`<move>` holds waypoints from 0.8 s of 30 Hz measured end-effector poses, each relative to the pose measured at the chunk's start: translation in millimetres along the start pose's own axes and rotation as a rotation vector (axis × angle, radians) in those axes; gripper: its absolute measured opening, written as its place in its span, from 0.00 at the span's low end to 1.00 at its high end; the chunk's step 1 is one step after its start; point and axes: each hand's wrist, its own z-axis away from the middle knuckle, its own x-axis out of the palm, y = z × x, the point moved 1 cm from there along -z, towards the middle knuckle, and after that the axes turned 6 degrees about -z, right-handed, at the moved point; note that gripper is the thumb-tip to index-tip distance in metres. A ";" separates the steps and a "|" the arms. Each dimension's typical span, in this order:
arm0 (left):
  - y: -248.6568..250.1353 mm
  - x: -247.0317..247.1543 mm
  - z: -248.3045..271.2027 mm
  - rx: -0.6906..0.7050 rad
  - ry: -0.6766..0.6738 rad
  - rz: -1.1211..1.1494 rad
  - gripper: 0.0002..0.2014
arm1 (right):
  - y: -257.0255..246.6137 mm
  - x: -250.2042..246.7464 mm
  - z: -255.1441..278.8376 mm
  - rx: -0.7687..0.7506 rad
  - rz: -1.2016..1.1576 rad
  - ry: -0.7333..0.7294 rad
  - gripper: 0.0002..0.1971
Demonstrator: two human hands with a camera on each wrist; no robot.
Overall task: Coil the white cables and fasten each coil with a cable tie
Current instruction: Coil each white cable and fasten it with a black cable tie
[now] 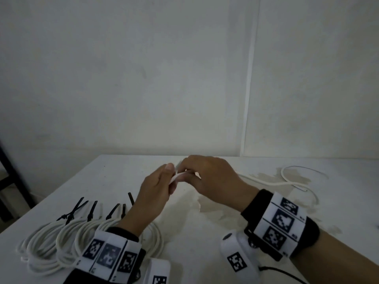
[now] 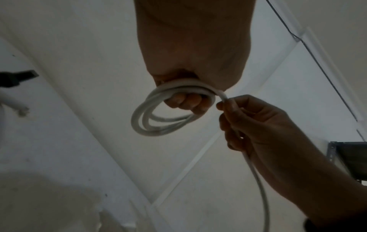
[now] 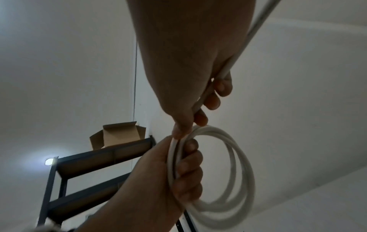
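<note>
My left hand [image 1: 162,181] grips a small coil of white cable [image 2: 158,113] above the middle of the table; the loops [image 3: 224,180] hang round its curled fingers. My right hand [image 1: 205,171] sits right beside it and pinches the same cable [image 3: 210,87] where it feeds into the coil. The loose tail of the cable [image 1: 287,181] trails off over the table to the right. Several finished white coils [image 1: 67,240] with black cable ties [image 1: 91,212] lie at the near left, partly hidden by my left wrist.
The white table [image 1: 205,222] has worn patches in the middle and right. It stands against a white wall. A dark metal shelf [image 3: 83,180] with an open cardboard box [image 3: 119,135] stands to the left.
</note>
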 end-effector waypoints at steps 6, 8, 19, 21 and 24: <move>15.0 0.9 1.8 -0.292 -0.146 0.475 0.24 | 26.4 -7.6 -2.6 0.188 -0.302 -0.009 0.11; 18.2 0.7 2.2 -0.314 -0.173 0.594 0.24 | 30.3 -4.7 -1.2 0.247 -0.331 -0.054 0.13; 16.9 2.1 4.1 -0.314 -0.298 0.592 0.19 | 31.3 -15.3 0.4 0.363 -0.493 -0.230 0.18; 17.8 3.4 5.6 -0.316 -0.309 0.538 0.18 | 33.2 -16.5 1.6 0.362 -0.453 -0.258 0.18; 20.2 8.1 6.3 -0.338 -0.257 0.578 0.17 | 33.9 -15.3 2.6 0.358 -0.425 -0.220 0.18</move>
